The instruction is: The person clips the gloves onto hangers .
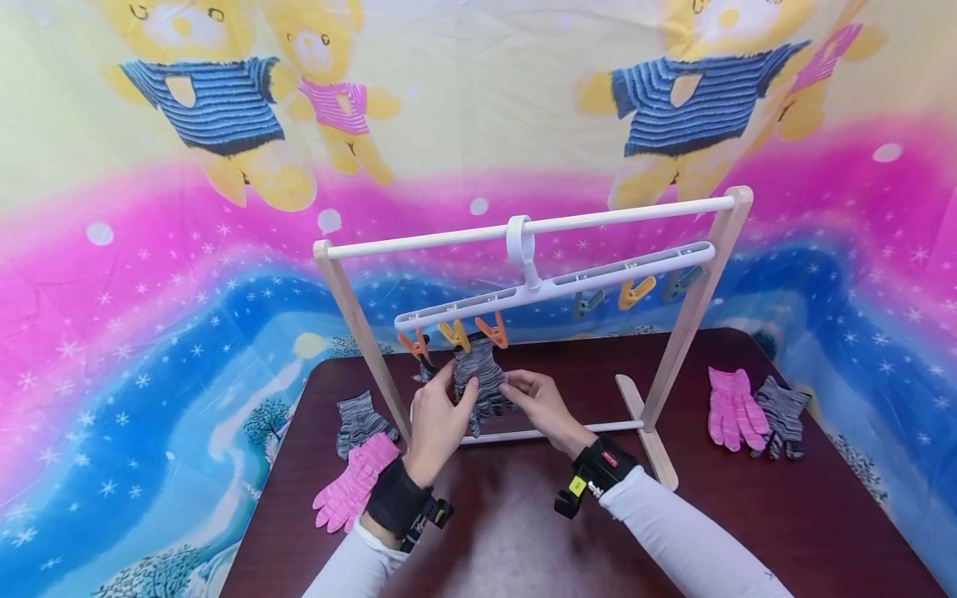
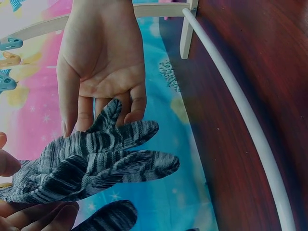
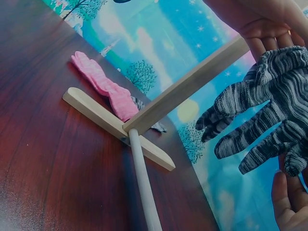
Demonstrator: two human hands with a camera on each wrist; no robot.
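Note:
A grey and black striped knit glove (image 1: 482, 370) hangs, fingers down, with its cuff at a yellow clip (image 1: 453, 335) and an orange clip (image 1: 492, 330). My left hand (image 1: 437, 415) holds its left side, thumb in front and fingers behind. From the other side, my right hand (image 1: 546, 407) pinches the glove's edge with thumb and fingertips; its palm shows in the left wrist view. Further left, a second dark glove (image 1: 424, 370) hangs at another orange clip (image 1: 414, 342), partly hidden by my left hand.
A white hanger (image 1: 553, 286) hooks over the rod of a wooden rack (image 1: 688, 332); its right half bears a yellow clip (image 1: 637, 292) and blue-grey clips (image 1: 589, 303). On the table lie pink gloves (image 1: 355, 482) and grey gloves (image 1: 362, 421) at left, with another pink glove (image 1: 734, 409) and grey glove (image 1: 782, 415) at right.

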